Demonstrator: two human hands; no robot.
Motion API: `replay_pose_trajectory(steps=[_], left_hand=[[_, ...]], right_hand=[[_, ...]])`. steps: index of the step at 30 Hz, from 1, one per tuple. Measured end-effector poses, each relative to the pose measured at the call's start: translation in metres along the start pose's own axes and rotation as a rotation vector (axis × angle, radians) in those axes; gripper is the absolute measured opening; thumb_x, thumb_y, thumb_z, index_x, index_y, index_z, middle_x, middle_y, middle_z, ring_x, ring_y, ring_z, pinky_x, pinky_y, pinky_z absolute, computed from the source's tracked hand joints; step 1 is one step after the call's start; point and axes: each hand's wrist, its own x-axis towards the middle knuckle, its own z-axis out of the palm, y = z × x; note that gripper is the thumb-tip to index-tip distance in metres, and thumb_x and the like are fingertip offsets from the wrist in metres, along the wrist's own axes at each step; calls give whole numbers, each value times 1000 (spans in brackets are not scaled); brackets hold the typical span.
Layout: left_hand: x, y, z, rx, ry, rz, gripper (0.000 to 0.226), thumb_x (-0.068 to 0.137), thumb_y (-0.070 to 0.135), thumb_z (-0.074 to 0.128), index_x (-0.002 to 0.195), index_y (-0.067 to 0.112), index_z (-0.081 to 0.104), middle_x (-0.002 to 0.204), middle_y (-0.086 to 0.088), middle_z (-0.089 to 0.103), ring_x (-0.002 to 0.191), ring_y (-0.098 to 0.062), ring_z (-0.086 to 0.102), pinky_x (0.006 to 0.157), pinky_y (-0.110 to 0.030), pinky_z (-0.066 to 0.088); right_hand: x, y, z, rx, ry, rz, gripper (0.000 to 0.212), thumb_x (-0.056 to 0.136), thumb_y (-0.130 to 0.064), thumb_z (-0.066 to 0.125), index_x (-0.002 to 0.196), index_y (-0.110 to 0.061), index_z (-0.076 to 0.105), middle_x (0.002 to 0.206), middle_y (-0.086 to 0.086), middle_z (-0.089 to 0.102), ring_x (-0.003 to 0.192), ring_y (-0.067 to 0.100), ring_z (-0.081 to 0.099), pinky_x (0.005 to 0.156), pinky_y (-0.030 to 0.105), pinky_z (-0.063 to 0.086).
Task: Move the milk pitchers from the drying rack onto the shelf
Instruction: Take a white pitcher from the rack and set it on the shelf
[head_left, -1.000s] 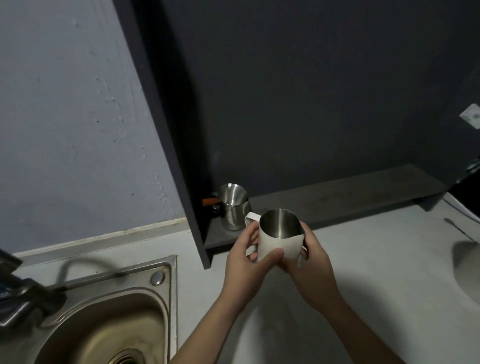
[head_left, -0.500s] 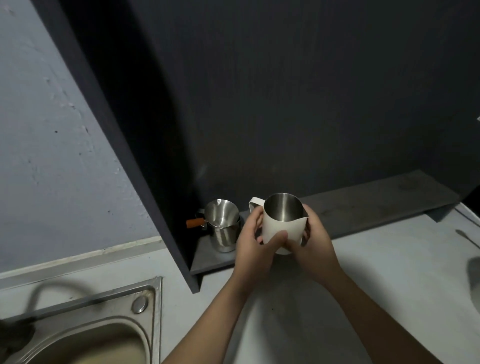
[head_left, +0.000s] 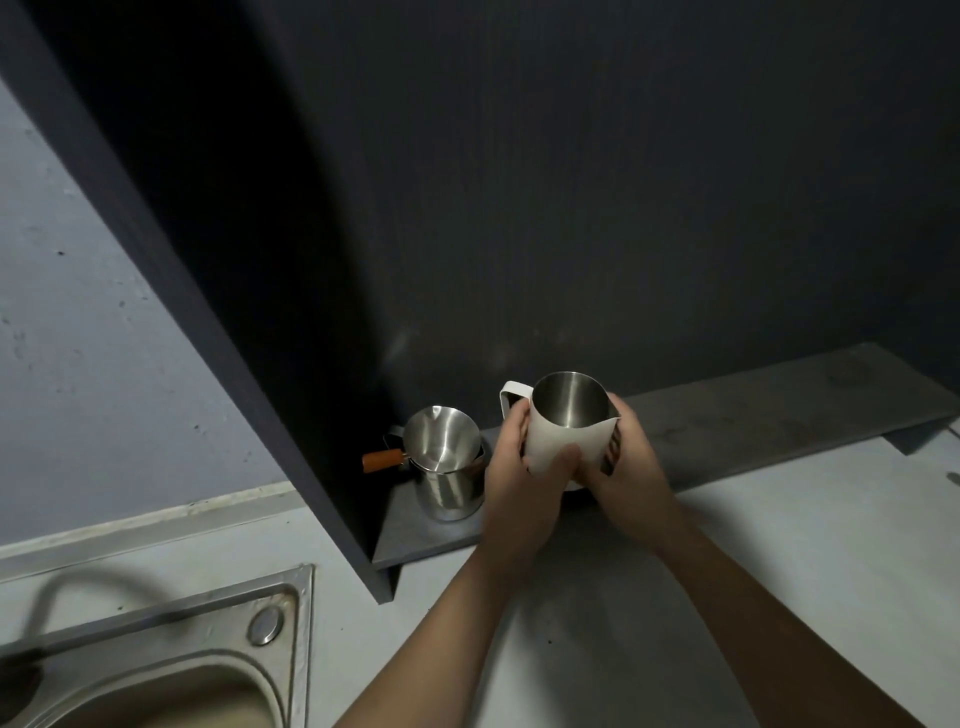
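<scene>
Both hands clasp a white milk pitcher (head_left: 563, 441) from opposite sides, holding it upright over the front edge of a low dark shelf (head_left: 753, 421). On the pitcher's left, the left hand (head_left: 519, 483) wraps its fingers around the wall just below the white loop handle (head_left: 511, 397), thumb pressed across the front. Opposite it, the right hand (head_left: 631, 467) cups the other side, fingers curled behind the body near the rim and partly covering a dark striped marking on the white wall. The pitcher's open mouth faces the camera, showing a bare steel interior, and its spout points toward the right hand. Whether its base touches the shelf cannot be told, since the hands hide it.

Just to the left of the held pitcher, steel pitchers (head_left: 447, 467) stand on the shelf, one nested in another, tucked into the corner where the shelf meets a dark upright side panel (head_left: 218, 332). An orange-brown handle (head_left: 382, 460) juts out from them to the left.

Behind the shelf rises a dark back panel (head_left: 623, 208). Both bare forearms stretch up from the lower edge across a pale grey table (head_left: 779, 545), which carries the shelf. At lower left, a stainless steel sink (head_left: 218, 660) is set into the table, with a blurred dark tap (head_left: 21, 675) at the edge of the view, and a pale blue-grey wall (head_left: 78, 364) stands behind it.
</scene>
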Motion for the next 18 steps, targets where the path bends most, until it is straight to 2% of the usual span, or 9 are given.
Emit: replay_pose_trajectory(steps=[2,5,7,9,11,13,15,16,18], left_hand=[[2,0,0,12,11,1,56,87,-10,65,135,17,56,124,-4,72,114,-16,69,88,-25,56],[2,-1,-2,79,-42,24,60,89,-6,63,141,22,52,130,0,69,121,-16,65,99,-36,54],[-3,0,-5,156,-63,31,65,88,-1,62,143,29,49,130,8,68,122,-11,64,101,-37,54],[-11,3,-10,303,-63,61,63,86,8,65,141,35,50,128,13,68,120,-5,63,101,-36,53],[-22,6,-18,514,-71,118,56,89,21,66,142,29,51,135,9,65,126,-7,58,105,-35,48],[-36,10,-28,716,-103,174,54,92,25,63,145,20,50,149,0,56,139,-14,47,117,-26,34],[-53,14,-39,863,-141,171,57,95,30,59,149,17,46,158,-4,44,148,-17,34,117,-15,18],[-62,16,-44,915,-159,156,59,96,34,58,151,18,44,161,-4,40,151,-18,30,117,-17,18],[-79,17,-55,997,-168,141,60,97,39,55,152,20,42,164,-2,34,153,-19,26,119,-25,22]], right_hand=[[2,0,0,-20,-11,6,72,81,-10,77,139,-34,44,131,-12,65,123,10,62,93,22,53],[1,0,1,-53,-20,29,75,79,-21,76,143,-34,39,131,-16,64,124,7,61,96,23,52],[-1,-2,2,-100,-15,52,77,77,-21,75,145,-31,40,131,-16,64,122,6,61,96,26,52],[-7,-6,2,-158,6,81,73,74,-17,77,140,-28,46,125,-11,67,118,10,64,91,29,55],[-17,-14,3,-251,25,92,66,75,-17,78,135,-23,51,125,-4,66,116,15,63,91,34,54],[-33,-23,4,-374,45,65,66,80,-15,76,140,-17,49,134,3,59,122,20,57,93,31,47],[-53,-32,6,-515,49,32,70,85,-19,74,147,-11,43,147,10,48,134,26,48,98,25,38],[-63,-36,8,-588,39,27,74,86,-23,73,150,-8,39,155,13,40,142,28,39,107,27,33],[-81,-44,11,-722,16,6,83,88,-36,71,155,-8,31,164,15,25,152,28,23,120,39,23]])
